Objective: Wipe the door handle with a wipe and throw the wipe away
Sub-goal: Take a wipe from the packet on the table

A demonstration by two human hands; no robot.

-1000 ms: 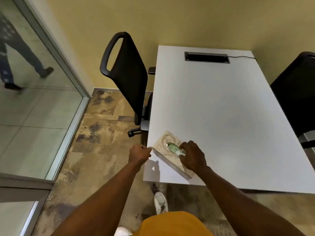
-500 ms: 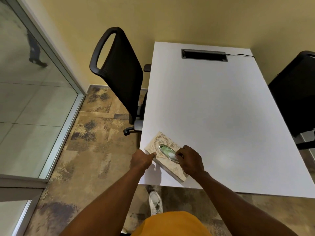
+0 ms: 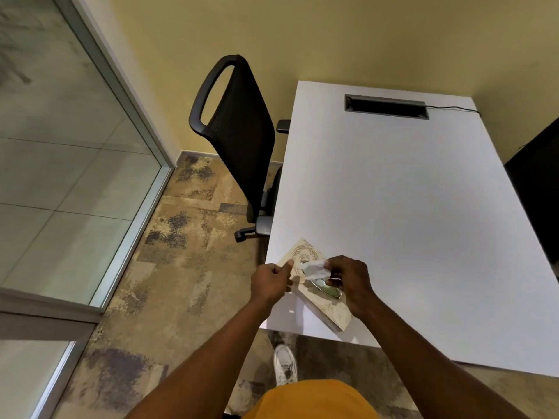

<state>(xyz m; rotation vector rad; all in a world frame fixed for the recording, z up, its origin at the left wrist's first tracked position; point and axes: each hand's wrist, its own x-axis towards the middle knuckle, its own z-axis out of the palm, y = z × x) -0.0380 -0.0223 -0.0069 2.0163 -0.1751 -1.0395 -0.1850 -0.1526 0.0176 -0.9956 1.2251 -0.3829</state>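
Fingers (image 3: 332, 265) of right hand (image 3: 348, 282) now pinch a wipe (image 3: 314, 269) half-pulled from the box (image 3: 317, 285); left hand (image 3: 270, 281), curled shut, steadies its end. Wiping comes next.

I see a white rectangular worktop (image 3: 393, 207) standing against the yellow wall. A beige patterned tissue box (image 3: 329, 306) lies at an angle on its near left corner, close to the edge. At the far end a dark cable slot (image 3: 387, 106) is set into the surface, and a thin black cable (image 3: 453, 108) runs from it toward the right.
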